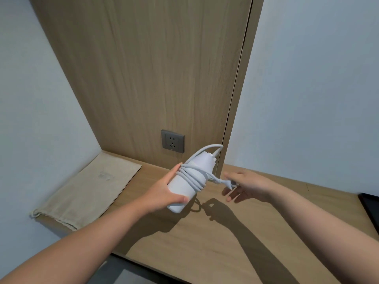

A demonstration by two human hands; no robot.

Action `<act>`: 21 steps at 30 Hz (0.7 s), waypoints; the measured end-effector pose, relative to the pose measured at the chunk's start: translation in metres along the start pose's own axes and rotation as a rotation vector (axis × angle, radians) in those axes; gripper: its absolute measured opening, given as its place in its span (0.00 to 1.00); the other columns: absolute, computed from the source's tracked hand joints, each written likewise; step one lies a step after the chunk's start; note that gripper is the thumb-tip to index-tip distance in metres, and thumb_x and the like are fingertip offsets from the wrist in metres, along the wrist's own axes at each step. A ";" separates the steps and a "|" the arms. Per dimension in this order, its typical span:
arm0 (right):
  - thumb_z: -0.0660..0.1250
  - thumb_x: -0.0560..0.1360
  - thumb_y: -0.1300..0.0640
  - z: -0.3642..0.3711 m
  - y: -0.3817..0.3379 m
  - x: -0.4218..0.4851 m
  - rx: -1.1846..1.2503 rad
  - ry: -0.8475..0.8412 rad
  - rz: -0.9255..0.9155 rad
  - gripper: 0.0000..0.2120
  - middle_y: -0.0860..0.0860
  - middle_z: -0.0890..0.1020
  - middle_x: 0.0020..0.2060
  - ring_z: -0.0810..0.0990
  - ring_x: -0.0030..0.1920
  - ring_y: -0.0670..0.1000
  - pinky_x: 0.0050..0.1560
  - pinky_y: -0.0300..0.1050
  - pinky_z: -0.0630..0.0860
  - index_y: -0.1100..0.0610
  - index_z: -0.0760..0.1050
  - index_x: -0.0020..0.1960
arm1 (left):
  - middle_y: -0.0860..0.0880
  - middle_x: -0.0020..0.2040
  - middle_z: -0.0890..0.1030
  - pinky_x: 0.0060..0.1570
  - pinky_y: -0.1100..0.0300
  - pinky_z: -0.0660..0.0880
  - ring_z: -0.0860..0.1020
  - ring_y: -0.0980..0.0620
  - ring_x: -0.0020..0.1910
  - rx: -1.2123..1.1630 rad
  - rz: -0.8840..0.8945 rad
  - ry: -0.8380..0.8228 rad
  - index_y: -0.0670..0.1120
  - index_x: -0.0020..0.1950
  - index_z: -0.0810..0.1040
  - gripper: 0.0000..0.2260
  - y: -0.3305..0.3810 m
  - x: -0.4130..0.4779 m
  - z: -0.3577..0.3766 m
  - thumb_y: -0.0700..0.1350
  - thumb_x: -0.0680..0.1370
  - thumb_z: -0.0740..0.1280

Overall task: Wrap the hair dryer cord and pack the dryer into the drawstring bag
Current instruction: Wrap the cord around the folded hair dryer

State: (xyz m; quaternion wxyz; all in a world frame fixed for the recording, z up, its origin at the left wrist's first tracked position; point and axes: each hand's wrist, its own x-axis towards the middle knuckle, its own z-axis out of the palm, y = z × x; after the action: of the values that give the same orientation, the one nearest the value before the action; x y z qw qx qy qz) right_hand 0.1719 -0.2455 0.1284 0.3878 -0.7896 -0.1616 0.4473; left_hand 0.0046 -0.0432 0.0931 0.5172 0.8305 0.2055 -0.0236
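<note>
Bare left forearm [98, 230], bare right forearm [320, 218], left grip [166, 191], right grip [244, 186]

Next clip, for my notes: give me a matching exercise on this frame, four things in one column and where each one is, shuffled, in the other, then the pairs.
1. hair dryer
2. drawstring bag
3. wall socket
4. plug

A. on the wood panel, nothing plugged in
B. beside the right hand
C. flat on the counter, far left
D. gripped in the left hand, cord wound round it

Pairs: 1-D, 2-C, 3-A, 4-B.
</note>
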 end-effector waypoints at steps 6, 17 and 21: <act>0.62 0.75 0.63 0.012 -0.012 -0.006 -0.159 0.183 -0.162 0.07 0.54 0.78 0.29 0.74 0.24 0.50 0.29 0.41 0.74 0.59 0.78 0.49 | 0.50 0.65 0.73 0.53 0.54 0.78 0.76 0.50 0.58 -0.159 -0.048 -0.059 0.60 0.76 0.53 0.46 0.003 0.006 0.007 0.50 0.64 0.73; 0.61 0.72 0.60 0.006 -0.028 -0.024 -0.661 0.396 -0.336 0.13 0.46 0.78 0.33 0.74 0.33 0.46 0.32 0.38 0.67 0.54 0.84 0.48 | 0.45 0.58 0.79 0.36 0.56 0.78 0.80 0.43 0.52 -0.445 -0.191 -0.097 0.60 0.67 0.68 0.30 0.008 0.003 0.010 0.53 0.65 0.70; 0.62 0.73 0.61 -0.017 -0.037 -0.033 -0.465 0.424 -0.267 0.11 0.49 0.72 0.24 0.67 0.23 0.49 0.24 0.36 0.66 0.55 0.84 0.44 | 0.45 0.58 0.79 0.36 0.56 0.78 0.80 0.43 0.53 -0.435 -0.167 -0.094 0.61 0.67 0.68 0.30 0.010 0.002 0.004 0.52 0.65 0.70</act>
State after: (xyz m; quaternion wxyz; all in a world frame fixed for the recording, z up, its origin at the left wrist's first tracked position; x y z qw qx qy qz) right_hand 0.1715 -0.2498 0.1811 0.2777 -0.9040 -0.2771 0.1696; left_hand 0.0105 -0.0498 0.0998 0.6891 0.6777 0.2496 -0.0600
